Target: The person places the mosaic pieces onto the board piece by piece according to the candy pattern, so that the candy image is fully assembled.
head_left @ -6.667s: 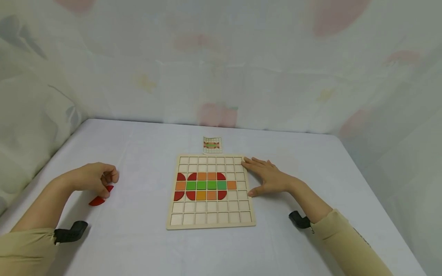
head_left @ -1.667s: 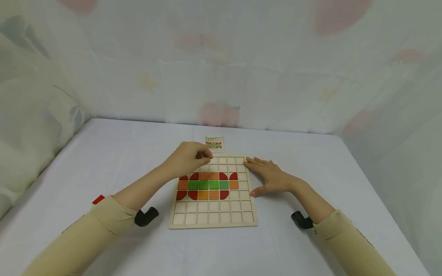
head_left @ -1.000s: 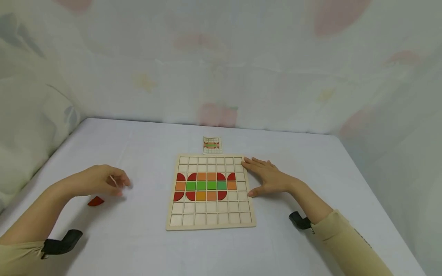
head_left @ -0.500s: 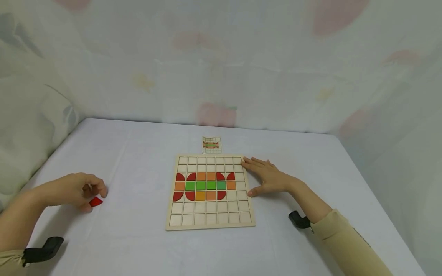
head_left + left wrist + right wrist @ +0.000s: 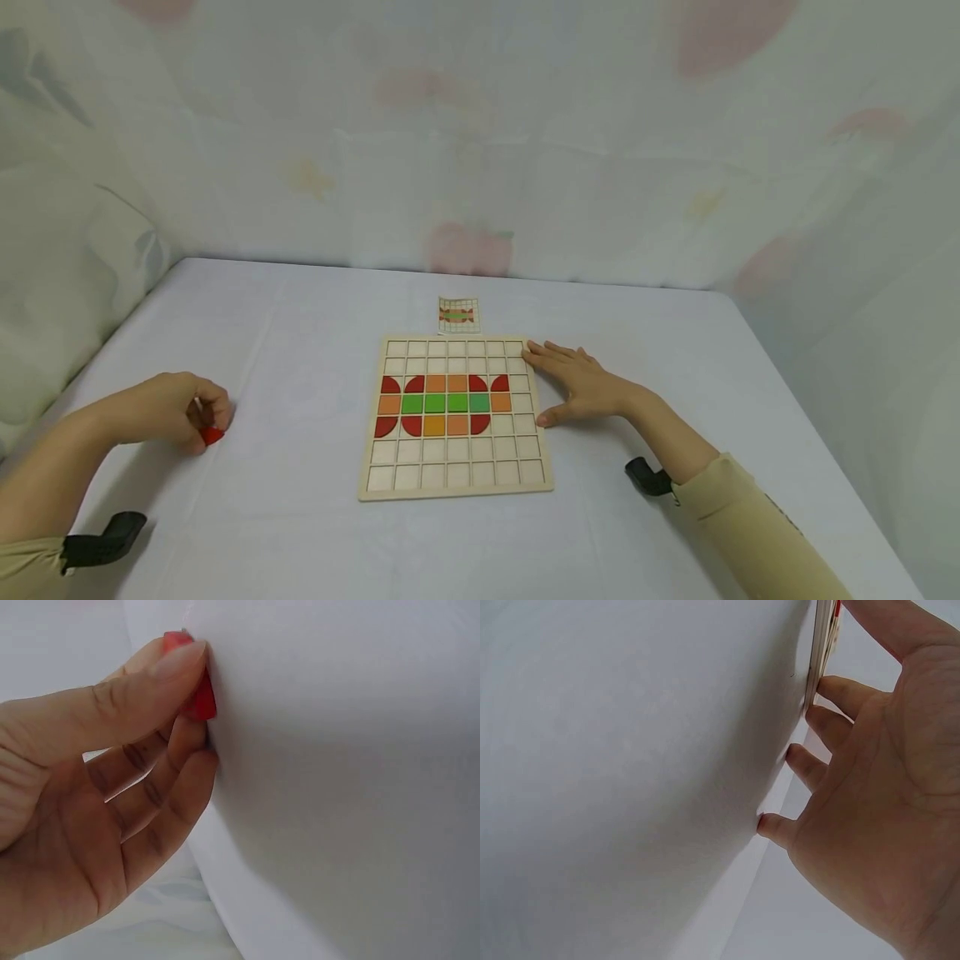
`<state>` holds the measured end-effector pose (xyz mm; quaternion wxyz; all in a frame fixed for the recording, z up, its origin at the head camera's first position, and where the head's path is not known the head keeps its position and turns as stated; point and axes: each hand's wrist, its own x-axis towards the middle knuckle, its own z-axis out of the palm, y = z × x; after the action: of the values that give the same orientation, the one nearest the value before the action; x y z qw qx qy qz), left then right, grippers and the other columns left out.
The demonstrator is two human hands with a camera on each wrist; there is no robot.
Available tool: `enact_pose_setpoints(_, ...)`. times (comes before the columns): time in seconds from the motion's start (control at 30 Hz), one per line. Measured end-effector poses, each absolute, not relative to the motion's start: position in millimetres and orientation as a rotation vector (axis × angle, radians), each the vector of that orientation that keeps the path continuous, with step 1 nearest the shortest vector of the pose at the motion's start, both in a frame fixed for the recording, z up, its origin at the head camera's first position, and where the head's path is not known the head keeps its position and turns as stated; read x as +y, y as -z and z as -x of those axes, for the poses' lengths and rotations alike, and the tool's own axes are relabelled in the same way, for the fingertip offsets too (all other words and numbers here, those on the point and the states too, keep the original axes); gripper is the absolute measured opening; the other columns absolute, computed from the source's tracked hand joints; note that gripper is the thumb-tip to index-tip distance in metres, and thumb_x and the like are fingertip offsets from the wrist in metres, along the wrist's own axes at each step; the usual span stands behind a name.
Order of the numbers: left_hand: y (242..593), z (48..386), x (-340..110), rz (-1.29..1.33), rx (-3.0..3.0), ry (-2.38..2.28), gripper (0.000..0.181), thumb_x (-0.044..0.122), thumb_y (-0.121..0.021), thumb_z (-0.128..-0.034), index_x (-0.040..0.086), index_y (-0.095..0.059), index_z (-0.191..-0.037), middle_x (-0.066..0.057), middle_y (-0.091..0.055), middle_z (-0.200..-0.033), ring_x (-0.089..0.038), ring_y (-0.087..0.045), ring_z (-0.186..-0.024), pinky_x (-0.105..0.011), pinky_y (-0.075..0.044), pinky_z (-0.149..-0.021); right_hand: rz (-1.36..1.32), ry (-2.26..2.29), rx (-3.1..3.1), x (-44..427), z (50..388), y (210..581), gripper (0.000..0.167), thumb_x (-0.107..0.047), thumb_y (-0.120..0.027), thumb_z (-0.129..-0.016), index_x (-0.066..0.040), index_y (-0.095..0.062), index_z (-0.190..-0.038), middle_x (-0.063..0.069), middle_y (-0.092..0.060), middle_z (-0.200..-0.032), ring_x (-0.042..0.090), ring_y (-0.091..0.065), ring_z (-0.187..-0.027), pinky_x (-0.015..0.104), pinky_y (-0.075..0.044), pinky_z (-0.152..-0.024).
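Observation:
At the left of the table, my left hand [image 5: 168, 410] pinches a red quarter-circle tile [image 5: 212, 435] between thumb and fingers. In the left wrist view the thumb covers part of this red tile [image 5: 202, 701], which is right at the tabletop. A wooden grid board [image 5: 457, 493] lies mid-table, bearing a pattern of red quarter-circle tiles, orange square tiles [image 5: 501, 402] and a middle row of green tiles [image 5: 435, 403]. My right hand [image 5: 588, 385] rests with fingers spread along the board's right edge. In the right wrist view its fingertips touch the board's side and the cloth.
A small pattern card [image 5: 458, 316] with a matching picture lies just behind the board. White cloth covers the table [image 5: 300, 525]. Printed fabric [image 5: 480, 167] hangs behind it and at both sides. Black wrist mounts [image 5: 105, 540] project from both sleeves.
A red tile now sits at the upper right of the pattern. My left hand went from the board back to the left and took hold of the other red tile. My right hand stayed put.

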<state>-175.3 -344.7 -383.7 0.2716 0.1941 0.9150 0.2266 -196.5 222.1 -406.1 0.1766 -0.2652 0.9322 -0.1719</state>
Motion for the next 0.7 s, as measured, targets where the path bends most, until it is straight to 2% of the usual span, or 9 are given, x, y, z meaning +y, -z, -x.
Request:
enact_pose_setpoints(0.23, 384, 177, -337, -0.538, 2.498, -0.567, 0.025, 0.002, -0.077, -0.0661, 0.017, -0.061, -0.078, 0.008, -0.062, -0.079, 0.001, -0.050, -0.071, -0.021, -0.038, -0.059, 0.751, 0.478, 2.643, 222, 196, 405, 0.102, -0.057, -0.076, -0.077, -0.021, -0.024, -0.158, 0.000, -0.014, -0.168, 0.033, -0.010, -0.156, 0.072, -0.007, -0.118)
enact_pose_setpoints(0.5, 382, 183, -325, -0.505, 2.521, -0.570, 0.020, 0.004, -0.075, -0.0747, 0.017, -0.061, -0.081, 0.006, -0.059, -0.076, -0.001, -0.049, -0.069, -0.020, -0.040, -0.061, 0.754, 0.498, 2.643, 222, 196, 405, 0.103, -0.055, -0.076, -0.077, -0.021, -0.024, -0.158, 0.001, -0.014, -0.168, 0.034, -0.010, -0.156, 0.072, -0.007, -0.118)
enact_pose_setpoints(0.7, 378, 192, -308, -0.507, 2.568, -0.602, 0.017, 0.007, -0.077, -0.0785, 0.014, -0.062, -0.083, 0.004, -0.065, -0.082, -0.001, -0.053, -0.071, -0.020, -0.043, -0.063, 0.738, 0.490, 2.641, 222, 196, 404, 0.103, -0.056, -0.077, -0.076, -0.023, -0.023, -0.158, -0.002, -0.013, -0.168, 0.032, -0.010, -0.157, 0.071, -0.006, -0.118)
